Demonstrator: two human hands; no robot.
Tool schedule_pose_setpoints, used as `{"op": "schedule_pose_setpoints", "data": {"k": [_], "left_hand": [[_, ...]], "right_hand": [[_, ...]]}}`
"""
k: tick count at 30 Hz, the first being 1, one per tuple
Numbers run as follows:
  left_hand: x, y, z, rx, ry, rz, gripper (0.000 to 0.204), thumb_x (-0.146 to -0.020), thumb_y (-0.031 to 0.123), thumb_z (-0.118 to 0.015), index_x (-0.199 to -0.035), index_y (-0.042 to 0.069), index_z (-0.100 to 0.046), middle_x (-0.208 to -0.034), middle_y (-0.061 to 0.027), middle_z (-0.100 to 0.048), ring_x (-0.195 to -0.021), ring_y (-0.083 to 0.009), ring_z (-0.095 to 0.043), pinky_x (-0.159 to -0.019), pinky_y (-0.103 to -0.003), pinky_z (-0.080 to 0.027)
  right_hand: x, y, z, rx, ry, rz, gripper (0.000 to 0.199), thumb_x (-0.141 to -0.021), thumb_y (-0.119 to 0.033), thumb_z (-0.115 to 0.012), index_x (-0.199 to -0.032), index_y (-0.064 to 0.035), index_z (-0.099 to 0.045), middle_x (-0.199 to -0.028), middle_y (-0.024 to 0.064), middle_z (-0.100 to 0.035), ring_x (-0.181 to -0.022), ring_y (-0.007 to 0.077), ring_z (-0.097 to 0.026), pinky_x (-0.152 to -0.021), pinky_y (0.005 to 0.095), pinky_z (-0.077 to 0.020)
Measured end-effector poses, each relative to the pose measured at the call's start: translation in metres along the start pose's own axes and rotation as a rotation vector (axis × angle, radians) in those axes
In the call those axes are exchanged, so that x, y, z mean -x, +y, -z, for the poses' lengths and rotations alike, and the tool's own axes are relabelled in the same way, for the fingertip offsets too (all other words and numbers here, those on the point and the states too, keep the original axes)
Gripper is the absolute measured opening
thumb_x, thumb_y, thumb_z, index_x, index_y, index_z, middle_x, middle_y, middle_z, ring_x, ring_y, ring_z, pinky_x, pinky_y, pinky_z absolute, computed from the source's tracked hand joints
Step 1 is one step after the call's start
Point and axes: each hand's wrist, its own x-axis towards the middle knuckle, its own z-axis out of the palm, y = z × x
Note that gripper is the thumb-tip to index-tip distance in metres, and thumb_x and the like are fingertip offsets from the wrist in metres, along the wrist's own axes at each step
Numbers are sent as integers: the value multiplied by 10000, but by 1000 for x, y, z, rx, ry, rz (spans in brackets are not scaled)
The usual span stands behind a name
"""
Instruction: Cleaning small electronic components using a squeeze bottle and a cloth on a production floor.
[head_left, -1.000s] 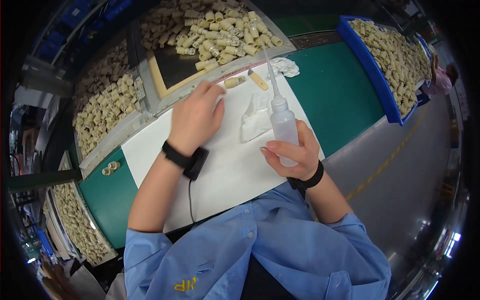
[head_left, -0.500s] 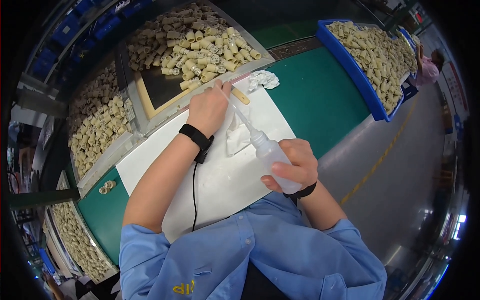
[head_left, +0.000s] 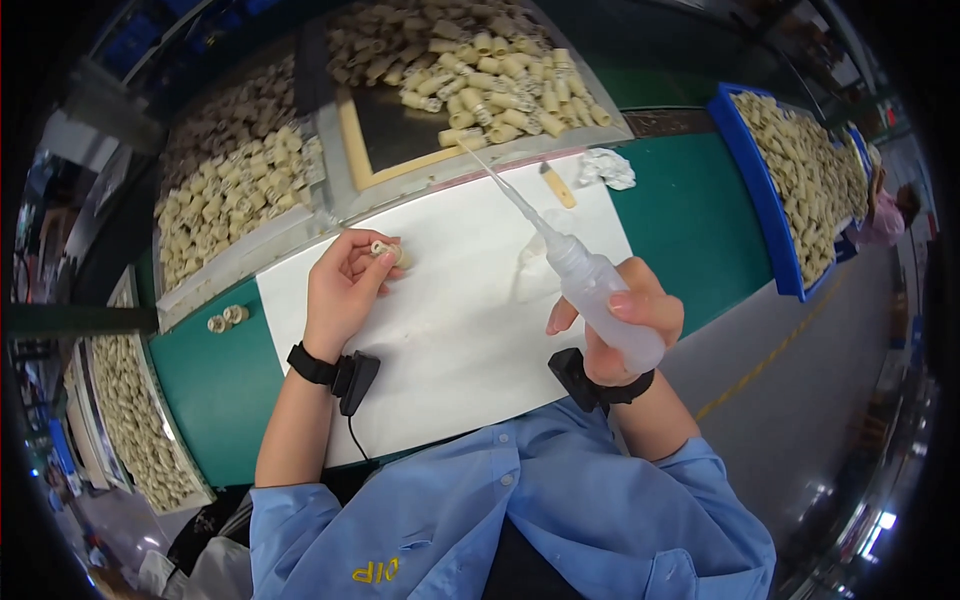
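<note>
Between the thumb and fingers of my left hand [head_left: 345, 290] is a short cream plastic pipe fitting [head_left: 392, 252], its hollow end showing. This hand is over the left part of a white sheet [head_left: 440, 350]. My right hand [head_left: 632, 315] is wrapped round a translucent white squeeze bottle [head_left: 610, 300] with a long thin nozzle. The bottle leans, its nozzle pointing up and left toward the edge of a tray [head_left: 385, 180] heaped with similar fittings [head_left: 500, 85]. A crumpled white wipe, partly behind the bottle, lies on the sheet.
A small tool with a wooden handle [head_left: 560, 188] and a crumpled white tissue [head_left: 608, 169] lie at the sheet's far edge. Two fittings [head_left: 228, 318] stand on the green table at left. A blue crate [head_left: 755, 190] of fittings is at right; a person in pink [head_left: 885, 215] is beyond.
My left hand has come back from the tray's edge to the left of the sheet, now with a fitting in it. The bottle in my right hand has shifted slightly right.
</note>
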Motion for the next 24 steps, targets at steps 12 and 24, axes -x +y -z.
{"op": "schedule_pose_setpoints", "data": {"k": [12, 24], "left_hand": [[13, -31, 12, 63, 103, -71, 175, -983, 7, -664, -1153, -25, -635, -1112, -114, -730, -907, -105, -719, -759, -226, -570], [16, -30, 10, -12, 138, -106, 184, -957, -5, -697, -1127, -37, -635, -1116, -89, -726, -885, -92, -701, -759, -216, -568]], "right_hand": [[-49, 22, -54, -631, 198, -332, 428, -1008, -425, -650, -1314, -142, -553, -955, 78, -584, -584, 145, -577, -426, 280, -496], [-51, 18, -54, -877, 234, -507, 454, -1035, -438, -589, -1436, -224, -577, -1105, 92, -667, -625, 120, -487, -445, 221, -492]]}}
